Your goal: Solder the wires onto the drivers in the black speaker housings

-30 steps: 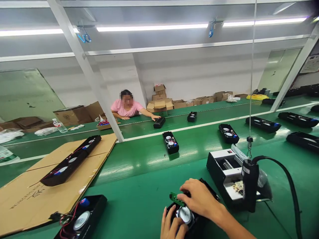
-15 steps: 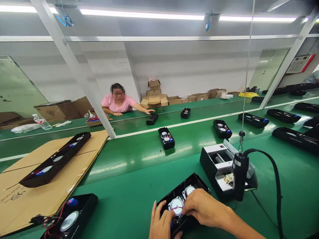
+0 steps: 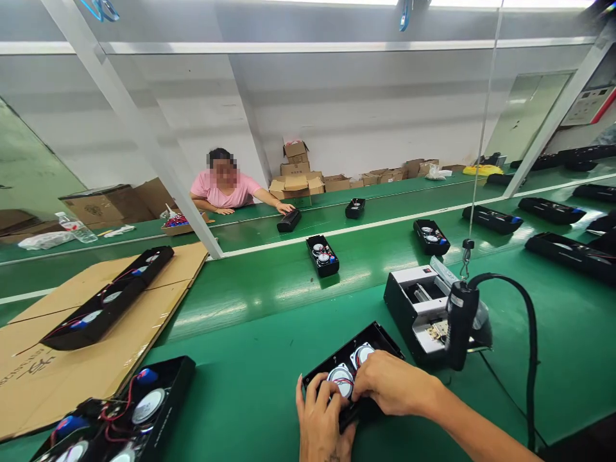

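A black speaker housing [image 3: 381,339] lies tilted on the green bench in front of me. Inside it sit two round silver drivers [image 3: 341,380] with thin red and dark wires. My left hand [image 3: 323,414] grips the near left end of the housing, its fingers curled over the edge beside the nearer driver. With fingertips pinched together, my right hand [image 3: 394,384] reaches in by the two drivers. Whatever lies between those fingertips is hidden.
A larger open speaker housing [image 3: 178,391] stands at lower left, by cardboard [image 3: 158,308] bearing a long speaker bar [image 3: 103,314]. A screw feeder [image 3: 409,314] and hanging electric screwdriver [image 3: 462,324] are on the right. Opposite, a person [image 3: 225,186] touches a black housing [image 3: 289,221].
The camera has tilted downward, so the scene sits higher. My left fingers have shifted and bunched closer over the housing's edge. My right hand keeps its pinch by the drivers.
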`<state>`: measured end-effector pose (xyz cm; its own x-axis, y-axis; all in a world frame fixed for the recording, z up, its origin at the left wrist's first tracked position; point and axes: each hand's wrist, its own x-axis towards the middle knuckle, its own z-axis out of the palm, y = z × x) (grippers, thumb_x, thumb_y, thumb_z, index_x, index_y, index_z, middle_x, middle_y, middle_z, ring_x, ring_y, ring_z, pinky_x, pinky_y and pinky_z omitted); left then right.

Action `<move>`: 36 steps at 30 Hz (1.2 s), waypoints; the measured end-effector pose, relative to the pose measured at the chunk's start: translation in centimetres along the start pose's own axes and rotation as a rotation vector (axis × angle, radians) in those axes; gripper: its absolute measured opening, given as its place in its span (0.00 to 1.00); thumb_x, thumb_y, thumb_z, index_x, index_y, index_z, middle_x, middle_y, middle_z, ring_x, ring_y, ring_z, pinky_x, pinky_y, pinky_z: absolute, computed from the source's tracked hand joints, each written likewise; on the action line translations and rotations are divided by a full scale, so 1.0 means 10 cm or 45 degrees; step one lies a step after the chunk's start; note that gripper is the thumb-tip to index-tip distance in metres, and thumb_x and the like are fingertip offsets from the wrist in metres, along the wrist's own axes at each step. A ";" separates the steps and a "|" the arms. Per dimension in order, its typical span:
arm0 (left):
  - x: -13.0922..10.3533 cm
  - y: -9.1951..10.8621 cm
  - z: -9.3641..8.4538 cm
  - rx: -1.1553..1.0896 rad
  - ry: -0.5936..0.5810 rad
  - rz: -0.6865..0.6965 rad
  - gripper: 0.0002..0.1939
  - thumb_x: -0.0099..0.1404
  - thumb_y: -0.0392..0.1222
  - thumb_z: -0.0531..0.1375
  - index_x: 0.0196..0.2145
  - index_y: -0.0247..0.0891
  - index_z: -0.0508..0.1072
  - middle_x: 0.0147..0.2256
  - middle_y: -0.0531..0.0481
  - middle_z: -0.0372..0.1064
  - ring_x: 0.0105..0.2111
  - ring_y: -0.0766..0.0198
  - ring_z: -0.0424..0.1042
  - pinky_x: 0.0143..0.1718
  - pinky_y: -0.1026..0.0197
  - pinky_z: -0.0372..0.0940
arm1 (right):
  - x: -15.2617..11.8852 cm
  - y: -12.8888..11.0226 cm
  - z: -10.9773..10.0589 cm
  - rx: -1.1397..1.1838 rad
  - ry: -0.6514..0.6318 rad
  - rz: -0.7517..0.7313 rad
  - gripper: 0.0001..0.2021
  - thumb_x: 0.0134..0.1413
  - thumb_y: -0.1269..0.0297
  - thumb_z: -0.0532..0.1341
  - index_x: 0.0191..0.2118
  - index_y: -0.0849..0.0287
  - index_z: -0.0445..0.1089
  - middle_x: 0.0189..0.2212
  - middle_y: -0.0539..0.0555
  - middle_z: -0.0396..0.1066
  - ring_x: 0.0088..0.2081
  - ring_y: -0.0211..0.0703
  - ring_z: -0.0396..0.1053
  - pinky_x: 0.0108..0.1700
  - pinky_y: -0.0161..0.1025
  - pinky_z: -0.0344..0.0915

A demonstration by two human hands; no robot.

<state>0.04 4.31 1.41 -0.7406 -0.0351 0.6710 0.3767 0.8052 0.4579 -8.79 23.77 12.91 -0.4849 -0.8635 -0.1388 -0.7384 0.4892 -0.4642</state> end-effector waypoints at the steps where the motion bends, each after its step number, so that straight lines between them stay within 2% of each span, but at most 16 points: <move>1: 0.00 0.01 0.01 -0.006 0.030 0.026 0.10 0.51 0.33 0.65 0.30 0.46 0.73 0.35 0.56 0.75 0.49 0.53 0.73 0.75 0.40 0.36 | 0.00 0.00 0.00 0.004 0.010 -0.010 0.21 0.56 0.76 0.58 0.47 0.48 0.83 0.41 0.51 0.84 0.42 0.45 0.78 0.43 0.39 0.63; 3: -0.01 0.03 0.01 0.001 0.008 0.039 0.10 0.52 0.31 0.63 0.30 0.46 0.73 0.36 0.56 0.75 0.49 0.53 0.73 0.75 0.39 0.35 | -0.01 -0.01 0.00 -0.004 0.041 -0.020 0.19 0.53 0.76 0.59 0.44 0.51 0.82 0.39 0.52 0.83 0.40 0.46 0.77 0.41 0.39 0.63; 7: 0.03 0.04 -0.10 0.025 -0.209 -0.031 0.11 0.53 0.31 0.67 0.31 0.45 0.74 0.38 0.55 0.77 0.50 0.51 0.73 0.73 0.32 0.36 | -0.05 -0.08 -0.01 0.029 0.016 0.001 0.18 0.47 0.72 0.64 0.45 0.54 0.79 0.40 0.54 0.79 0.43 0.51 0.76 0.44 0.41 0.64; 9: 0.16 0.03 -0.20 -0.026 -0.348 -0.063 0.10 0.54 0.32 0.69 0.31 0.45 0.76 0.38 0.55 0.77 0.51 0.50 0.74 0.70 0.28 0.41 | -0.04 -0.13 -0.02 0.032 -0.028 0.033 0.19 0.46 0.69 0.68 0.48 0.55 0.79 0.43 0.56 0.78 0.46 0.53 0.75 0.49 0.44 0.64; 11: 0.39 0.04 -0.33 -0.107 -0.564 -0.185 0.10 0.54 0.34 0.71 0.32 0.45 0.78 0.40 0.54 0.78 0.52 0.49 0.74 0.67 0.27 0.47 | 0.02 -0.16 -0.05 -0.021 -0.035 0.089 0.18 0.50 0.68 0.69 0.49 0.57 0.78 0.46 0.58 0.78 0.50 0.56 0.75 0.55 0.47 0.63; 13: 0.69 0.04 -0.45 -0.171 -0.800 -0.444 0.09 0.52 0.34 0.72 0.30 0.42 0.77 0.45 0.53 0.77 0.52 0.49 0.74 0.66 0.30 0.51 | 0.13 -0.16 -0.12 -0.079 -0.023 0.133 0.16 0.54 0.70 0.67 0.49 0.59 0.77 0.47 0.60 0.78 0.52 0.56 0.74 0.55 0.47 0.62; 14: 0.84 0.03 -0.50 -0.224 -0.882 -0.553 0.08 0.53 0.36 0.72 0.30 0.41 0.77 0.45 0.52 0.76 0.52 0.51 0.73 0.65 0.36 0.56 | 0.21 -0.15 -0.17 -0.088 -0.021 0.141 0.15 0.54 0.71 0.67 0.49 0.60 0.77 0.47 0.59 0.79 0.51 0.55 0.75 0.52 0.45 0.62; 16: 1.11 0.00 -0.56 -0.288 -0.955 -0.628 0.12 0.50 0.38 0.75 0.28 0.39 0.75 0.43 0.53 0.76 0.45 0.56 0.75 0.51 0.52 0.66 | 0.38 -0.09 -0.28 -0.062 -0.041 0.131 0.15 0.52 0.71 0.67 0.48 0.59 0.77 0.43 0.56 0.80 0.46 0.51 0.76 0.43 0.40 0.62; 18: 1.27 -0.05 -0.58 -0.325 -0.998 -0.673 0.17 0.45 0.40 0.77 0.27 0.39 0.74 0.38 0.55 0.74 0.38 0.61 0.74 0.38 0.61 0.64 | 0.53 -0.02 -0.39 -0.016 -0.086 0.119 0.16 0.47 0.69 0.70 0.45 0.58 0.78 0.38 0.52 0.80 0.39 0.47 0.75 0.34 0.37 0.58; 20: 1.35 -0.11 -0.57 -0.351 -1.031 -0.713 0.20 0.41 0.40 0.78 0.28 0.39 0.74 0.34 0.58 0.72 0.35 0.64 0.73 0.34 0.63 0.61 | 0.63 0.04 -0.46 0.021 -0.128 0.106 0.16 0.43 0.67 0.73 0.42 0.58 0.79 0.33 0.50 0.79 0.34 0.44 0.72 0.30 0.36 0.55; 23: 1.38 -0.17 -0.54 -0.392 -1.064 -0.749 0.19 0.40 0.38 0.78 0.26 0.39 0.73 0.32 0.59 0.71 0.34 0.65 0.72 0.35 0.63 0.62 | 0.67 0.08 -0.50 0.066 -0.134 0.090 0.16 0.41 0.65 0.74 0.40 0.57 0.79 0.29 0.47 0.76 0.32 0.41 0.69 0.29 0.35 0.53; 26: 1.40 -0.18 -0.54 -0.424 -1.072 -0.764 0.18 0.41 0.38 0.77 0.23 0.39 0.71 0.34 0.57 0.71 0.38 0.63 0.73 0.40 0.62 0.63 | 0.65 0.09 -0.48 0.102 -0.108 0.094 0.13 0.43 0.66 0.73 0.38 0.56 0.79 0.26 0.46 0.72 0.29 0.39 0.66 0.28 0.35 0.51; 32: 1.42 -0.18 -0.56 -0.480 -1.123 -0.773 0.15 0.42 0.40 0.76 0.22 0.39 0.72 0.37 0.56 0.71 0.40 0.62 0.70 0.42 0.60 0.59 | 0.64 0.13 -0.47 0.122 -0.100 0.067 0.12 0.42 0.66 0.73 0.36 0.57 0.75 0.26 0.44 0.70 0.29 0.37 0.63 0.28 0.35 0.50; 36: 1.42 -0.22 -0.54 -0.510 -1.160 -0.788 0.16 0.41 0.43 0.77 0.22 0.40 0.74 0.37 0.55 0.70 0.41 0.61 0.69 0.43 0.59 0.58 | 0.66 0.16 -0.47 0.113 -0.132 0.049 0.13 0.42 0.66 0.71 0.36 0.57 0.73 0.28 0.45 0.70 0.30 0.38 0.64 0.28 0.36 0.51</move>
<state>-8.37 -1.17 13.07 -0.9225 0.2122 -0.3223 -0.1599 0.5501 0.8197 -15.36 19.44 15.38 -0.4579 -0.8544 -0.2455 -0.6735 0.5137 -0.5315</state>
